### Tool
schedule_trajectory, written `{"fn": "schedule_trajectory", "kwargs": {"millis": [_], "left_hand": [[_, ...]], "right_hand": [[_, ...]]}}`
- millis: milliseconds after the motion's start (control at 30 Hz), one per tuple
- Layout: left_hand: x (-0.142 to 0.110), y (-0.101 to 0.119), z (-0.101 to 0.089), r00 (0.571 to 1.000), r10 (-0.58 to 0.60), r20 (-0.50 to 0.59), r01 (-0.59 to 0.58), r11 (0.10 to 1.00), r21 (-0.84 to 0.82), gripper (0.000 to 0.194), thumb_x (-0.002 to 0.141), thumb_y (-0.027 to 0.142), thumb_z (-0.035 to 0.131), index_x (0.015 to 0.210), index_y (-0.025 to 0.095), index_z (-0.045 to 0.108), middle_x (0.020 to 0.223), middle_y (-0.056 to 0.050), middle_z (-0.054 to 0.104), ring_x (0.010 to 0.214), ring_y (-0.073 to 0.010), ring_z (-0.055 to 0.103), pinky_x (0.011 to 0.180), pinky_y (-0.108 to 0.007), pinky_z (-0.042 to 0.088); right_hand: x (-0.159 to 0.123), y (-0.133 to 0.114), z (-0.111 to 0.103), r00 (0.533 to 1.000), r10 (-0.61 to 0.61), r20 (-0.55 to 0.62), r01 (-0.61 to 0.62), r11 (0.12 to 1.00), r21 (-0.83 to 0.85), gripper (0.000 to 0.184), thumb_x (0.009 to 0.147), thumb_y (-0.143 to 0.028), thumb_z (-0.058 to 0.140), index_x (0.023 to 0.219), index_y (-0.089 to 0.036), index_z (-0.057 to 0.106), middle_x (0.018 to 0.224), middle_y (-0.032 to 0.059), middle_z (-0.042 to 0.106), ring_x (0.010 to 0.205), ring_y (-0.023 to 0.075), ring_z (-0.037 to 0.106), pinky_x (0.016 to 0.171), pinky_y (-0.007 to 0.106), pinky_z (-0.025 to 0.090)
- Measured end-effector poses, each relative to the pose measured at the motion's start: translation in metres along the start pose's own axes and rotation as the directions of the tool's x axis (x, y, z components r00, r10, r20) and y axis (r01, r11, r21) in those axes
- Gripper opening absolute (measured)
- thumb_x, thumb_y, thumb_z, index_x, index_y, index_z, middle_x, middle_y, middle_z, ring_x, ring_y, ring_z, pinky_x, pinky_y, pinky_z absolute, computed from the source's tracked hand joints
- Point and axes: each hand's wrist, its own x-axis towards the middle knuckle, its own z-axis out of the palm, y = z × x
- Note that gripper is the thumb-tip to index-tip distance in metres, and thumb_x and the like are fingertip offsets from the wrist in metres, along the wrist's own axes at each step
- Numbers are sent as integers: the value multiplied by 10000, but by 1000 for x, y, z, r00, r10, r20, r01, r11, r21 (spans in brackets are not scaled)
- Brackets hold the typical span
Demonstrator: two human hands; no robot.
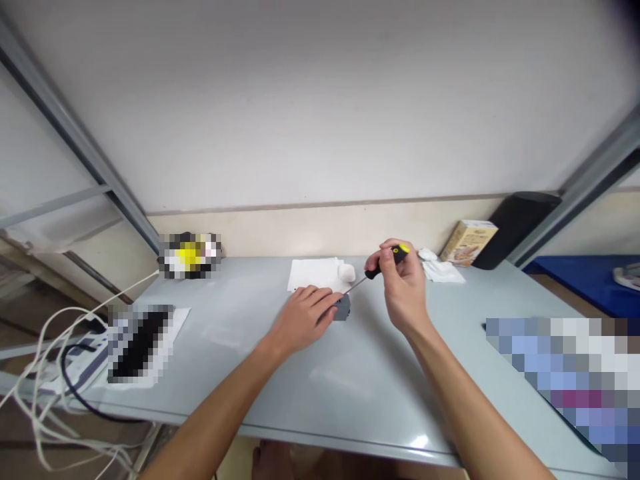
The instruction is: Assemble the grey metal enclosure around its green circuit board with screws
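Note:
My left hand (305, 317) lies over a small dark grey box-shaped block (342, 309) on the table, its fingers wrapped across the top and the thumb along the near side. Most of the block is hidden under the palm and fingers. In my right hand (404, 283) is a screwdriver (373, 272) with a black and yellow handle, held at a slant. Its thin metal shaft points down to the left, and the tip meets the block's upper edge by my left fingertips. Whether it sits in a screw is too small to tell.
White paper (313, 273) lies behind the block. Crumpled tissue (443, 270), a yellow carton (467, 243) and a black cylinder (523, 227) stand at the back right. White cables (37, 373) tangle at the left edge. Blurred-out items lie left and right on the grey table (310, 393).

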Motion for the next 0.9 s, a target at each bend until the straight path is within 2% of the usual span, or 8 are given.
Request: {"fn": "schedule_trajectory", "kwargs": {"millis": [67, 133, 200, 300, 433, 767, 900], "left_hand": [[0, 1, -1, 1000, -2, 9, 2, 1000, 5, 316, 1094, 268, 426, 1359, 227, 594, 1261, -75, 713, 1057, -214, 635, 909, -380, 494], [1, 1, -1, 1000, -2, 13, 2, 1000, 6, 317, 1091, 261, 427, 1362, 224, 587, 1262, -76, 714, 1050, -216, 636, 902, -382, 493], [1, 0, -1, 1000, -2, 17, 2, 1000, 2, 321, 1091, 258, 422, 1369, 225, 580, 1267, -79, 713, 1046, -220, 639, 899, -385, 491], [0, 0, -1, 1000, 0, 18, 0, 1000, -1, 326, 1094, 258, 421, 1383, 224, 568, 1286, -79, 708, 1046, -220, 638, 906, -389, 488], [-1, -1, -1, 1000, 1, 23, -1, 1000, 7, 334, 1098, 268, 417, 1396, 227, 563, 1294, -76, 707, 1049, -220, 640, 902, -392, 491], [-1, -2, -1, 1000, 12, 28, -13, 999, 41, 358, 1102, 273, 391, 1404, 242, 581, 1254, -81, 713, 1034, -212, 646, 880, -376, 496], [-2, -2, -1, 999, 14, 29, -15, 998, 59, 372, 1103, 265, 384, 1420, 252, 579, 1242, -79, 709, 1017, -207, 643, 884, -374, 495]], "right_hand": [[-1, 0, 0, 1000, -6, 9, 6, 1000, -15, 418, 965, -645, 568, 1167, -279, 548, 689, -47, 547, 686, 161, 558, 714, 307, 478], [-1, 0, 0, 999, 11, 30, -10, 1000, -20, 472, 1008, -671, 435, 1257, -285, 543, 745, -26, 575, 730, 170, 569, 753, 321, 483], [-2, 0, -1, 998, 37, 56, -37, 999, -3, 474, 1034, -653, 361, 1245, -281, 567, 809, 0, 611, 785, 177, 587, 788, 331, 486], [0, 0, -3, 999, 33, 20, -33, 999, -5, 374, 1002, -610, 499, 1094, -266, 613, 871, 10, 609, 814, 168, 582, 781, 313, 483], [4, 1, -6, 990, 22, -142, -36, 995, -96, 364, 887, -599, 690, 943, -251, 599, 859, -7, 549, 764, 146, 529, 696, 276, 463], [10, 21, -14, 947, 86, -308, -135, 980, -144, 464, 875, -669, 644, 980, -217, 645, 784, -31, 523, 682, 127, 474, 619, 258, 395], [13, 25, -17, 916, 142, -374, -176, 983, -57, 496, 849, -695, 656, 958, -211, 643, 733, -48, 487, 604, 107, 432, 562, 248, 363]]}}
